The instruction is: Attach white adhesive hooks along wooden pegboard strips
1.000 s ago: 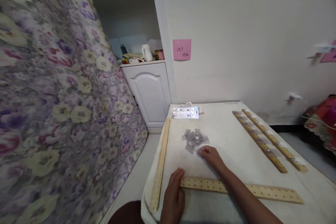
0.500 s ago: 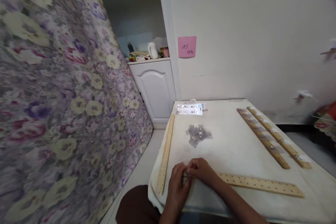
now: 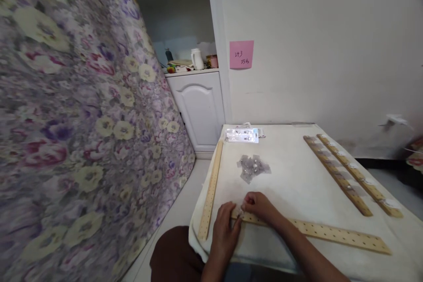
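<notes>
A long pale wooden strip with rows of holes (image 3: 337, 232) lies across the near side of the table. My left hand (image 3: 224, 227) is closed round its left end, thumb in front and fingers behind. A small clear, shiny piece (image 3: 241, 212) sits at that end, between my two hands. Just to the right, my right hand (image 3: 259, 205) is pinched above the strip beside the shiny piece; whatever its fingertips hold is too small to make out. Beyond the hands lies a pile of small grey plastic packets (image 3: 253, 167) with shiny bits inside.
Another holed wooden strip (image 3: 211, 191) lies along the table's left edge. Two strips (image 3: 337, 174) (image 3: 360, 176) with packets and white pieces on them lie at the right. A clear blister pack (image 3: 241, 135) rests at the back. A floral curtain (image 3: 99, 141) hangs left.
My right hand has shifted slightly right, away from my left fingers, so the shiny piece shows between them. The view has turned a little to the left.
</notes>
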A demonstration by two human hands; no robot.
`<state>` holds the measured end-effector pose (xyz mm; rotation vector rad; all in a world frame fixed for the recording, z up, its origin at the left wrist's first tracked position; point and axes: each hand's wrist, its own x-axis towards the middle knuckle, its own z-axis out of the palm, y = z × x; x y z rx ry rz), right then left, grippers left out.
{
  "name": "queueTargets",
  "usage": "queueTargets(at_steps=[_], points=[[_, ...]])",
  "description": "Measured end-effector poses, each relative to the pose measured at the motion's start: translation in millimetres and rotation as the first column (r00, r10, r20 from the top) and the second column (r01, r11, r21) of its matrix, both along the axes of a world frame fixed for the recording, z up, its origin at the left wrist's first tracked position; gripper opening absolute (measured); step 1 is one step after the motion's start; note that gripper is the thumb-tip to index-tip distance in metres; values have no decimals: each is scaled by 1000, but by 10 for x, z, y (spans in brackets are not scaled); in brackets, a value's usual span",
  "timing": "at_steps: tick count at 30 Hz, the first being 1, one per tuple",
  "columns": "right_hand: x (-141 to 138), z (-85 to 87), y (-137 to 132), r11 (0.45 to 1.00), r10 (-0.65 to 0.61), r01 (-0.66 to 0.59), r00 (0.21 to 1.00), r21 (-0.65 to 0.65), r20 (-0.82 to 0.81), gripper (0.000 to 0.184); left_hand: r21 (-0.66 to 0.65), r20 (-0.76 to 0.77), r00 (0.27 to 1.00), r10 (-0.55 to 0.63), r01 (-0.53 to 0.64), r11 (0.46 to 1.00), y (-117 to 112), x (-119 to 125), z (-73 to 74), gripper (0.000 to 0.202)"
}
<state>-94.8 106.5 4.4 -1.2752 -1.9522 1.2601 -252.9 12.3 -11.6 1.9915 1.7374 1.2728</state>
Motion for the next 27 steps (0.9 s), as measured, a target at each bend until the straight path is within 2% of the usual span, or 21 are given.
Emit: queueTargets(at_steps=[5,10,19,27], points=[[-107,47,110,978,121,-150,973,-143,-195,11,90,-17,983,181,-179,980,-154,16,-71,34],[-232,34,184,956,187,-225,962,-186,-200,12,82,35,955,293,-295,952,-312,87,-39,26],[-212,-97,187,971,152,-185,966,-149,-211,18,10,51,965,259,-260,966,-254,126,-15,17],[-215,-84,110,990,132,-138,977,-26,-166,22,-25,55,969,241,-240,970,-223,150,35,16]])
